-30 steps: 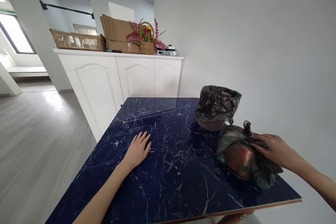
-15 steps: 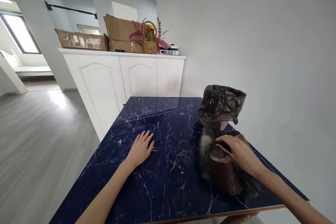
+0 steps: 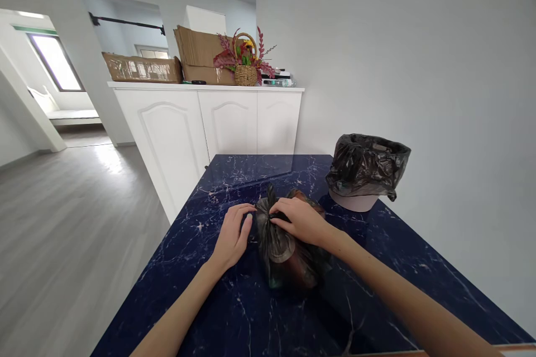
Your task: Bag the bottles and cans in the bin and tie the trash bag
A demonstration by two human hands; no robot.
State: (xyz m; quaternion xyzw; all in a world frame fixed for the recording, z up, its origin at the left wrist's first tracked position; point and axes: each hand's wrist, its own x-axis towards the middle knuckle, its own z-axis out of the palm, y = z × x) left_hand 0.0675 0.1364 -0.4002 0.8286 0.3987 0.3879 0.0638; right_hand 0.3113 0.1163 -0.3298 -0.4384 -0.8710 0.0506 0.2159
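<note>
A filled black plastic garbage bag (image 3: 278,256) sits on the dark blue marbled table (image 3: 201,301), with rounded, can-like shapes showing dimly through its thin film. My right hand (image 3: 299,217) pinches its gathered neck, and a twisted end of plastic sticks up beyond the fingers. Just left of the bag is my left hand (image 3: 234,231), fingers together and thumb apart, holding nothing. Its fingertips are close to the bag's neck; whether they touch it I cannot tell. Farther back on the right stands a pale trash bin (image 3: 355,202) lined with a black plastic bag (image 3: 364,170).
Beyond the table is a white cabinet (image 3: 167,122) carrying cardboard boxes (image 3: 205,58), a wicker basket of flowers (image 3: 246,74) and a plastic bottle (image 3: 282,82). A grey wall (image 3: 419,67) runs along the right side. Grey floor (image 3: 84,223) lies to the left.
My right hand has moved the filled garbage bag leftward, from the table's right side to its middle. My left hand has shifted slightly right, closer to the bag. The view has turned a little left.
</note>
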